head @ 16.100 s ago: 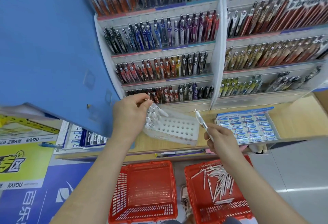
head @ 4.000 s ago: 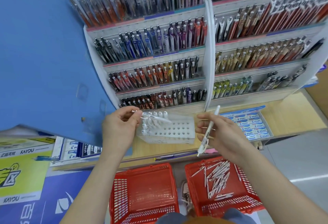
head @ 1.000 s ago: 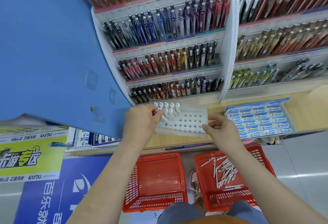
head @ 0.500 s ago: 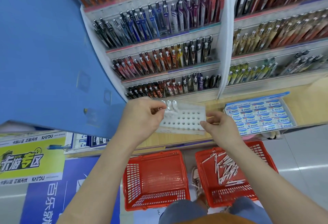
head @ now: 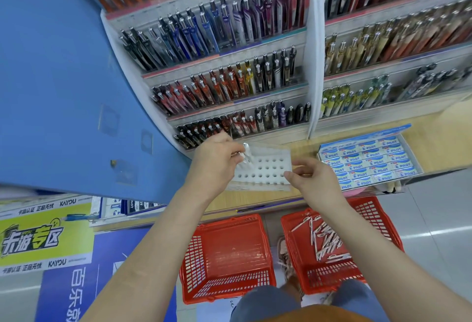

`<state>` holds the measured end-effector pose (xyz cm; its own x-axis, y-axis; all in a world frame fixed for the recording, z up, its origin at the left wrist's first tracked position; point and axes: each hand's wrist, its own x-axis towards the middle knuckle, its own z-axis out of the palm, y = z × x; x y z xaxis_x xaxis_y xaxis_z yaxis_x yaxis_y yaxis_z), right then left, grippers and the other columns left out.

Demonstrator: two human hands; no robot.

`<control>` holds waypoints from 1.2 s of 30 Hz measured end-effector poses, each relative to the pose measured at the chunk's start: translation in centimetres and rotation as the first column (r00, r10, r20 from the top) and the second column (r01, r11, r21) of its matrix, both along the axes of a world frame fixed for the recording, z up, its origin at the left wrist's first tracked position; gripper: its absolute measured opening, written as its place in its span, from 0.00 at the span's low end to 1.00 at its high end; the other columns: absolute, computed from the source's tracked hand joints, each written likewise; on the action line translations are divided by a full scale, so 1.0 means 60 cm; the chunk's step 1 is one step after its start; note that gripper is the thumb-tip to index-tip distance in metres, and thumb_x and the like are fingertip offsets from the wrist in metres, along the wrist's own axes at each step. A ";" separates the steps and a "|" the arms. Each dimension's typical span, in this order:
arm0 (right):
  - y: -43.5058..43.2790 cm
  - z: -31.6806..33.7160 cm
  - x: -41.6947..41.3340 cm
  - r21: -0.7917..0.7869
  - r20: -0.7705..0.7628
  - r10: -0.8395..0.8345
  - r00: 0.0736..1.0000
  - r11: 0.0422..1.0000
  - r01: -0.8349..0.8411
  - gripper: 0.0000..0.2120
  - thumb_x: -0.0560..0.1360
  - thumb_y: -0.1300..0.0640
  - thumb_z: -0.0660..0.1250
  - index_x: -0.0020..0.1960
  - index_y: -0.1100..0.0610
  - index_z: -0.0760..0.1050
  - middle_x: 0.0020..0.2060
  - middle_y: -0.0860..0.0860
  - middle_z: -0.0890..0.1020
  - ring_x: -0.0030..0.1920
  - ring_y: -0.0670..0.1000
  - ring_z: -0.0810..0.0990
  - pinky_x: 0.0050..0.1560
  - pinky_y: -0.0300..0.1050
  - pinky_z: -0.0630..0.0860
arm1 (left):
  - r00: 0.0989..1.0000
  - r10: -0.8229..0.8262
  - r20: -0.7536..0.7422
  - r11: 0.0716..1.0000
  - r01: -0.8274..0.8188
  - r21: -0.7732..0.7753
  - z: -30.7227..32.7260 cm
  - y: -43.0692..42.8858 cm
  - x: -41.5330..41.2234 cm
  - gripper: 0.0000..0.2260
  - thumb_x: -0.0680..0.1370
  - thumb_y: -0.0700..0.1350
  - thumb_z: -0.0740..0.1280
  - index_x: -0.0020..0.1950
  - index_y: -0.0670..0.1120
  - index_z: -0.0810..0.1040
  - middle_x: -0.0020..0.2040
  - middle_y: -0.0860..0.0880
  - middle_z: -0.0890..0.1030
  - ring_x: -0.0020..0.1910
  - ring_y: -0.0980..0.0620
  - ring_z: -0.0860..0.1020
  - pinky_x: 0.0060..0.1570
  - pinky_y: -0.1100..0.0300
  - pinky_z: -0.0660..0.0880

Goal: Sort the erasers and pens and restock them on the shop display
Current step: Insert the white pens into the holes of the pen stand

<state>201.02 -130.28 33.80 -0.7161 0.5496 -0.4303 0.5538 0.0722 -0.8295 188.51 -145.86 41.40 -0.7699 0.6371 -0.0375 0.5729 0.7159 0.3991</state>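
Observation:
A clear plastic pen rack (head: 265,168) with rows of round holes lies on the wooden ledge below the pen shelves. My left hand (head: 217,162) is over its left end, fingers curled round the tops of the white pens (head: 245,150) standing there. My right hand (head: 310,180) pinches the rack's right front corner. Several loose white pens (head: 325,241) lie in the right red basket (head: 370,222). A box of blue-and-white Pilot erasers (head: 367,160) sits on the ledge to the right.
An empty red basket (head: 226,258) stands on the floor left of the right red basket. Tiered shelves of upright pens (head: 229,81) rise behind the ledge. A large blue panel (head: 56,79) fills the left. Stationery boxes (head: 127,206) sit below it.
The rack has been lowered from held up to lying on the ledge. My right hand slid to its front right corner. My left hand stays on the pens at the left end.

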 end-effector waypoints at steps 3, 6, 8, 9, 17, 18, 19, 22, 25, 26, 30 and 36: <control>-0.002 0.000 0.001 -0.001 -0.004 -0.024 1.000 1.000 0.024 0.13 0.71 0.55 0.73 0.54 0.56 0.80 0.38 0.49 0.82 0.43 0.50 0.80 0.49 0.47 0.76 | 0.999 0.026 -0.018 1.000 -0.026 0.010 -0.014 0.003 -0.001 0.08 0.73 0.40 0.72 0.51 0.45 0.84 0.41 0.51 0.73 0.45 0.50 0.72 0.45 0.57 0.70; -0.004 0.001 0.005 -0.016 -0.008 -0.035 0.999 0.999 0.034 0.13 0.71 0.55 0.74 0.54 0.57 0.80 0.39 0.50 0.82 0.45 0.50 0.81 0.52 0.50 0.77 | 0.999 0.018 -0.029 1.000 -0.018 0.000 -0.021 0.006 0.001 0.08 0.73 0.40 0.72 0.51 0.45 0.83 0.42 0.52 0.72 0.46 0.49 0.72 0.47 0.53 0.72; -0.002 0.003 0.006 -0.035 -0.011 -0.028 1.000 0.999 0.028 0.13 0.71 0.54 0.73 0.54 0.57 0.80 0.39 0.50 0.82 0.45 0.51 0.81 0.52 0.52 0.77 | 0.999 0.026 -0.033 1.000 -0.026 -0.009 -0.022 0.005 0.002 0.08 0.73 0.42 0.71 0.52 0.46 0.83 0.43 0.52 0.73 0.47 0.50 0.72 0.49 0.56 0.71; 0.000 0.007 0.007 -0.048 -0.015 -0.024 1.000 0.999 0.023 0.12 0.72 0.53 0.72 0.53 0.56 0.80 0.39 0.50 0.82 0.45 0.53 0.81 0.52 0.53 0.77 | 0.999 0.038 -0.034 0.999 -0.039 -0.012 -0.021 0.003 0.003 0.09 0.73 0.43 0.71 0.53 0.47 0.83 0.43 0.52 0.73 0.48 0.51 0.72 0.49 0.58 0.70; 0.108 0.118 0.081 -0.185 -0.209 -0.104 0.972 0.980 0.065 0.07 0.76 0.66 0.65 0.47 0.56 0.79 0.39 0.58 0.83 0.34 0.48 0.80 0.38 0.41 0.79 | 0.992 0.107 -0.068 0.958 -0.085 0.275 0.032 0.025 0.055 0.05 0.76 0.45 0.69 0.45 0.47 0.84 0.39 0.54 0.79 0.37 0.57 0.75 0.40 0.55 0.75; 0.127 0.130 0.099 -0.207 -0.245 -0.115 0.963 0.976 0.064 0.07 0.76 0.66 0.64 0.48 0.57 0.79 0.37 0.56 0.83 0.32 0.46 0.80 0.35 0.37 0.78 | 0.994 0.087 -0.062 0.946 -0.063 0.319 0.042 0.034 0.073 0.06 0.77 0.45 0.68 0.44 0.46 0.83 0.37 0.53 0.80 0.36 0.57 0.76 0.38 0.55 0.75; 0.147 0.138 0.118 -0.222 -0.274 -0.128 0.953 0.973 0.066 0.07 0.76 0.66 0.64 0.48 0.58 0.79 0.34 0.53 0.83 0.31 0.45 0.79 0.33 0.35 0.77 | 0.997 0.056 -0.045 0.935 -0.036 0.352 0.050 0.045 0.095 0.09 0.78 0.46 0.66 0.42 0.45 0.83 0.36 0.52 0.80 0.35 0.56 0.76 0.37 0.55 0.74; 0.198 0.134 0.189 -0.241 -0.295 -0.174 0.939 0.965 0.104 0.07 0.76 0.67 0.63 0.47 0.59 0.79 0.30 0.52 0.82 0.29 0.45 0.78 0.31 0.34 0.75 | 0.994 -0.101 0.046 0.918 0.076 0.390 0.039 0.086 0.170 0.16 0.79 0.50 0.62 0.37 0.43 0.80 0.31 0.51 0.79 0.32 0.55 0.76 0.34 0.56 0.72; 0.240 0.079 0.273 -0.237 -0.203 -0.240 0.949 0.953 0.190 0.07 0.76 0.67 0.64 0.46 0.60 0.79 0.31 0.53 0.81 0.29 0.46 0.77 0.31 0.34 0.75 | 0.954 -0.271 0.129 0.926 0.222 0.306 -0.027 0.132 0.249 0.17 0.78 0.53 0.60 0.34 0.45 0.77 0.28 0.52 0.74 0.30 0.55 0.72 0.33 0.61 0.68; 0.252 0.045 0.302 -0.246 -0.150 -0.279 0.948 0.940 0.238 0.06 0.76 0.67 0.64 0.46 0.60 0.79 0.31 0.54 0.81 0.29 0.46 0.77 0.31 0.34 0.75 | 0.941 -0.291 0.173 0.936 0.242 0.257 -0.064 0.145 0.272 0.17 0.78 0.53 0.60 0.34 0.46 0.76 0.28 0.53 0.73 0.30 0.56 0.71 0.33 0.62 0.67; 0.275 -0.145 0.418 -0.260 0.088 -0.434 0.896 0.859 0.441 0.06 0.76 0.68 0.63 0.45 0.63 0.79 0.32 0.56 0.80 0.30 0.49 0.76 0.35 0.41 0.77 | 0.885 -0.208 0.416 0.975 0.223 0.014 -0.261 0.186 0.351 0.18 0.77 0.55 0.59 0.34 0.45 0.75 0.28 0.50 0.74 0.30 0.54 0.73 0.34 0.53 0.69; 0.265 -0.503 0.504 -0.223 0.297 -0.442 0.846 0.830 0.512 0.08 0.73 0.68 0.64 0.41 0.59 0.79 0.31 0.56 0.79 0.28 0.49 0.76 0.33 0.42 0.76 | 0.787 0.054 0.615 0.942 0.164 -0.293 -0.642 0.225 0.429 0.06 0.75 0.44 0.67 0.38 0.51 0.79 0.33 0.56 0.80 0.38 0.57 0.79 0.39 0.61 0.70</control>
